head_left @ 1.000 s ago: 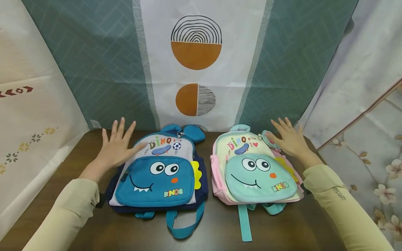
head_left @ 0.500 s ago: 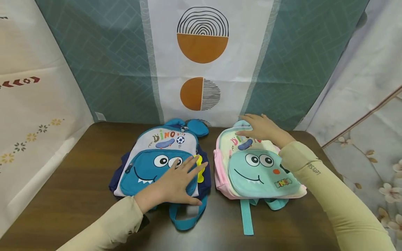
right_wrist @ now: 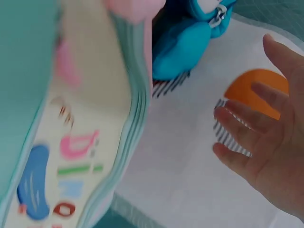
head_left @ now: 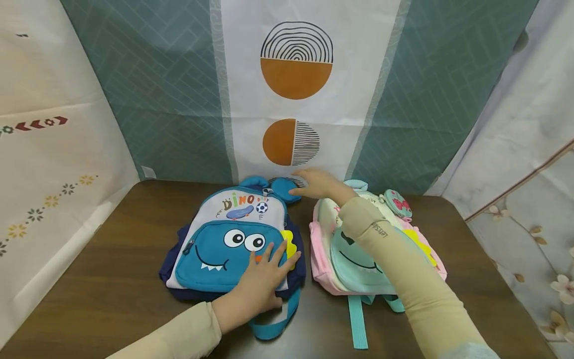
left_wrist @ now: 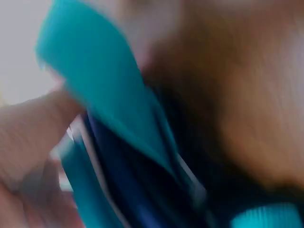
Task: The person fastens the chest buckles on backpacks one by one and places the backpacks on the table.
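Observation:
A blue kids' backpack (head_left: 202,259) with a dinosaur face lies face up on the table. My left hand (head_left: 256,285) is over its lower right corner, fingers spread on or just above the front pocket. In the blurred left wrist view, the thumb is beside a teal strap (left_wrist: 95,66); contact there is unclear. My right hand (head_left: 319,184) reaches over the top of a pink and mint backpack (head_left: 320,249), its fingers close to the blue bag's round teal pouch (head_left: 282,190). The right wrist view has those fingers (right_wrist: 242,123) loosely extended, holding nothing, apart from the pouch.
Both bags are on a dark wooden table (head_left: 112,259). A patterned cloth (head_left: 188,99) hangs behind it, with pale cloths at either side. The mint bag's webbing strap (head_left: 357,321) trails toward the front. A round strawberry-coloured pouch (head_left: 398,203) hangs by its top right.
My left hand has moved from the blue bag's upper left to its lower right. My right hand has swept left from beside the mint bag toward the blue bag's pouch.

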`<state>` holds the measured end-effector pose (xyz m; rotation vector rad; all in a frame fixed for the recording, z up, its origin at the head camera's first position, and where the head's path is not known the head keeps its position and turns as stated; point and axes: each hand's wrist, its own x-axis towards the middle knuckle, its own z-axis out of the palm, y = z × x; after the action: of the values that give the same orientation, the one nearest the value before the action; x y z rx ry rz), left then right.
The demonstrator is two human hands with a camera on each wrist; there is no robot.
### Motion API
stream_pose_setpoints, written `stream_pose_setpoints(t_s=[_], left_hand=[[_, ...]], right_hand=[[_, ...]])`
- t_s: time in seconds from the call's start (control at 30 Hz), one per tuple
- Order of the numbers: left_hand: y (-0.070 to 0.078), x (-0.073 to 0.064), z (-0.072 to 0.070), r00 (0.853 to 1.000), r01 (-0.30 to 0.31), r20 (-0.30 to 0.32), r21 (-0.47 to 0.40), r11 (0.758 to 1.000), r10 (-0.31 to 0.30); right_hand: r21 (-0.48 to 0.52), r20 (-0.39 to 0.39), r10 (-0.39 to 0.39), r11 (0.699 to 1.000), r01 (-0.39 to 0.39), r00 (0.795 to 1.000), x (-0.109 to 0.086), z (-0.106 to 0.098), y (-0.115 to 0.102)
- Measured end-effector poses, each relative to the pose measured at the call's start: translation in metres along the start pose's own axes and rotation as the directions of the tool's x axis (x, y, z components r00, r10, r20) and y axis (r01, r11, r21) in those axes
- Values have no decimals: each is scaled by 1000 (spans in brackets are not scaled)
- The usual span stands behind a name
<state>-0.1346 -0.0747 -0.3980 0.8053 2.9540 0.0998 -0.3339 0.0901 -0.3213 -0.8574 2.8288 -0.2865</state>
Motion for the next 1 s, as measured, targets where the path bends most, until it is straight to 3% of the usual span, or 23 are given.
stream_pose_setpoints(t_s=[0.1,0.2,0.33,0.43,0.57,0.6,0.63,0.67,0.73,0.8,0.93,1.0], left_hand=[[13,-9,-4,994,31,-109,132,991,-17],[18,-16,-12,971,39,-238,225,974,16],[13,-20,-22,935,24,-353,187,982,44],[10,-23,-27,900,26,-435,137,990,36],[7,-26,-30,826,-3,-563,36,999,22],[6,-27,-31,821,-11,-570,0,1000,9],[5,-27,-32,828,-15,-560,-44,999,-12],[4,-28,-33,845,-15,-534,-99,995,-41],[1,-28,-35,887,8,-450,-204,979,-101],[-3,-30,-39,918,41,-367,-295,955,-153],[-12,-34,-50,946,40,-271,-447,894,-178],[-15,-36,-58,962,39,-206,-550,834,-181]], right_hand=[[9,77,53,999,-54,996,9,2,-12],[21,182,142,989,-148,973,16,4,-21],[82,279,241,958,-273,930,23,11,-28],[255,368,287,884,-392,885,28,19,-35],[451,499,294,715,-534,815,32,26,-44],[453,503,299,708,-542,811,33,26,-45],[466,508,305,689,-555,805,34,25,-46],[472,506,318,676,-566,802,34,24,-46],[487,455,331,685,-542,827,34,20,-49],[533,402,330,674,-512,854,33,14,-53],[662,291,301,622,-419,908,26,2,-67],[735,223,299,573,-362,928,19,-3,-76]])
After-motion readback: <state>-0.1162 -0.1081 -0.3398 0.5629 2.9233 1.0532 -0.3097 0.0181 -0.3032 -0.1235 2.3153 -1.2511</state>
